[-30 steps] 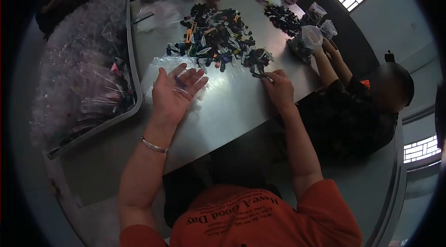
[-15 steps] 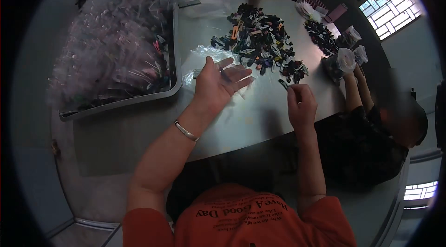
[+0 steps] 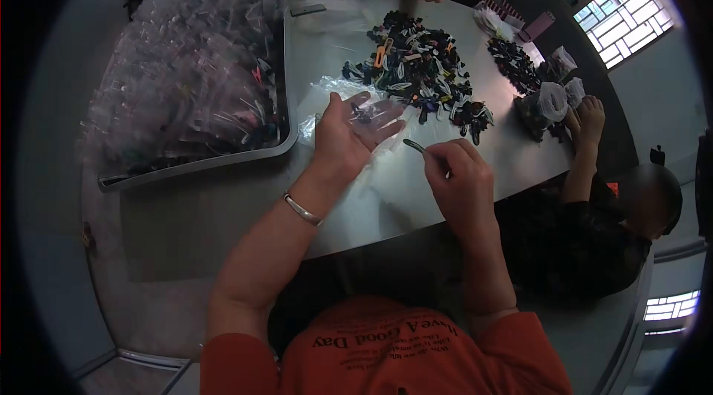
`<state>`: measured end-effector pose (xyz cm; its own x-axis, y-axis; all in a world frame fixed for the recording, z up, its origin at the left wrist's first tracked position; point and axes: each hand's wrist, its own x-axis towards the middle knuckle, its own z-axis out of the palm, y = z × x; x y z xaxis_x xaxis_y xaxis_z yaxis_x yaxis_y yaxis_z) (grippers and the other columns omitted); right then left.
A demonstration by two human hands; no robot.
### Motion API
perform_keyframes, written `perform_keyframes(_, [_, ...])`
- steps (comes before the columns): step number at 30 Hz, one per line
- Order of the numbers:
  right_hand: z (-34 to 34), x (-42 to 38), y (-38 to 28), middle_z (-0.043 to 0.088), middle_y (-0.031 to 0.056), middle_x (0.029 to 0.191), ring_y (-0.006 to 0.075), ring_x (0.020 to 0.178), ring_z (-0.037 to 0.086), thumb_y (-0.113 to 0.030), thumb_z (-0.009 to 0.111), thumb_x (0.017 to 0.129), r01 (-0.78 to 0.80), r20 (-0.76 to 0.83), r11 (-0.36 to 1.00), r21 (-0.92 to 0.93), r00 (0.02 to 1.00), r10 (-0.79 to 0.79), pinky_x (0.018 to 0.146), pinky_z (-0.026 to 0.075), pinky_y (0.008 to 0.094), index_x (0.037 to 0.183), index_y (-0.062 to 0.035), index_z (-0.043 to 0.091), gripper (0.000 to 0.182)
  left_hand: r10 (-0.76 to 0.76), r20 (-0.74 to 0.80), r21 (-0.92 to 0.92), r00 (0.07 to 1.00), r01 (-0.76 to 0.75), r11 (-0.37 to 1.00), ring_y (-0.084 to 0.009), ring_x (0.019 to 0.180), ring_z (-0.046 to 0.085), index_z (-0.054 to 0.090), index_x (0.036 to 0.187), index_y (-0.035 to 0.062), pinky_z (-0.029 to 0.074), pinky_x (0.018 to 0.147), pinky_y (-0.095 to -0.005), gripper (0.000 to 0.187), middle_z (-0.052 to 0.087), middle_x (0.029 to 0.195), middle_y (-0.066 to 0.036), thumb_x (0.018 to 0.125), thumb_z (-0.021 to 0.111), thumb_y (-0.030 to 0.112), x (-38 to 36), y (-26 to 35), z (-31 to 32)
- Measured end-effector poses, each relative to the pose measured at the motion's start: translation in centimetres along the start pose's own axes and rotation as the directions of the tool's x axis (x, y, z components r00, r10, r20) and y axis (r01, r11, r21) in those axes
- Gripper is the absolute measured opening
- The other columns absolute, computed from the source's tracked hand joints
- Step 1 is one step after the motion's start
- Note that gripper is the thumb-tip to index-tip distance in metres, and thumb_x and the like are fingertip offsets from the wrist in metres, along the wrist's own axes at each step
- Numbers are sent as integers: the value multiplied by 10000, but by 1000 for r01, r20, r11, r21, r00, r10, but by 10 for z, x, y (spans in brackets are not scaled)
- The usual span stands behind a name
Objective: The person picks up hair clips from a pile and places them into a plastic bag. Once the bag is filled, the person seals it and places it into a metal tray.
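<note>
Head view: left hand (image 3: 345,139) palm-up, right hand (image 3: 464,178) pinching what seems a clip (image 3: 414,145).

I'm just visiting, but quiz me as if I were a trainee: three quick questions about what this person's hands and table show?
1. Which hand pinches the dark clip? A: left. B: right. C: neither.
2. True or false: the heaped tray lies to the person's left of the clip pile.
3. Fill in: the left hand is held palm ____, with clear plastic over its fingers.

Key: 1 B, the right hand; 2 true; 3 up.
</note>
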<state>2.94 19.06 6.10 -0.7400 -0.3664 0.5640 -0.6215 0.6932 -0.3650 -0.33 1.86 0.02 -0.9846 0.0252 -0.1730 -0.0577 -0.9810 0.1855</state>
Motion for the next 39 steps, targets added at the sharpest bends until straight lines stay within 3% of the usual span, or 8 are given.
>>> perform_keyframes(8, [-3, 0, 3, 612, 84, 720, 154, 577, 594, 5, 665, 749, -161, -25, 963, 217, 985, 170, 528, 484, 258, 773, -11, 630, 45, -60, 70, 116, 996, 52, 992, -409, 1120, 518, 448, 1174, -16, 381, 1010, -535, 432, 553, 1146, -255, 991, 316, 352, 1, 0, -4])
perform_keyframes(13, [8, 0, 11, 632, 70, 723, 103, 584, 578, -25, 681, 758, -163, 31, 971, 173, 987, 160, 534, 460, 235, 792, -8, 650, 49, -36, 60, 190, 998, 24, 981, -365, 988, 602, 485, 1073, 9, 494, 872, -498, 198, 600, 1047, -224, 928, 506, 143, 3, -2, -7])
perform_keyframes(16, [14, 3, 9, 622, 112, 727, 234, 617, 620, -29, 670, 738, -175, 12, 969, 174, 984, 176, 565, 496, 314, 751, -11, 627, 48, -58, 51, 245, 997, 44, 969, -340, 1048, 587, 531, 1056, 13, 497, 905, -463, 171, 612, 1086, -192, 950, 467, 131, 1, -1, -5])
perform_keyframes(22, [35, 19, 9, 625, 111, 735, 249, 633, 625, -37, 670, 745, -65, -117, 981, 185, 989, 87, 565, 497, 328, 807, -33, 628, 74, -77, 168, 264, 983, 30, 964, -270, 974, 619, 547, 1035, 22, 520, 864, -421, 171, 610, 1085, -152, 949, 487, 157, 4, -5, -11])
perform_keyframes(26, [48, 28, 8, 638, 104, 740, 227, 633, 639, -41, 674, 752, -56, -117, 994, 92, 991, 67, 566, 506, 314, 830, -32, 622, 94, -59, 188, 256, 980, 9, 967, -260, 928, 617, 490, 1074, -7, 544, 812, -424, 199, 589, 1045, -151, 954, 465, 150, 0, -4, -7])
perform_keyframes(32, [57, 27, 8, 662, 79, 731, 147, 631, 656, -25, 674, 768, -158, -113, 911, 381, 970, 215, 521, 498, 276, 872, -27, 635, 111, -78, 222, 216, 972, 29, 976, -230, 953, 618, 542, 1081, 32, 517, 853, -397, 202, 606, 1037, -104, 963, 450, 168, 5, -5, -14])
perform_keyframes(37, [42, 29, 7, 648, 63, 770, 125, 552, 589, 19, 690, 739, 96, -304, 952, 291, 953, -3, 505, 477, 228, 868, -27, 651, 142, -109, 181, 204, 977, 71, 976, -276, 1059, 584, 514, 1124, 5, 483, 933, -431, 253, 584, 1121, -159, 969, 420, 182, -2, -2, -4])
perform_keyframes(39, [33, 25, 15, 625, 90, 906, 153, 652, 588, 3, 732, 687, 38, -287, 943, 330, 956, 62, 581, 493, 245, 878, -37, 664, 207, -112, 136, 165, 984, 89, 982, -301, 1077, 573, 495, 1142, -15, 475, 947, -444, 289, 573, 1142, -180, 974, 399, 200, -5, 2, 3])
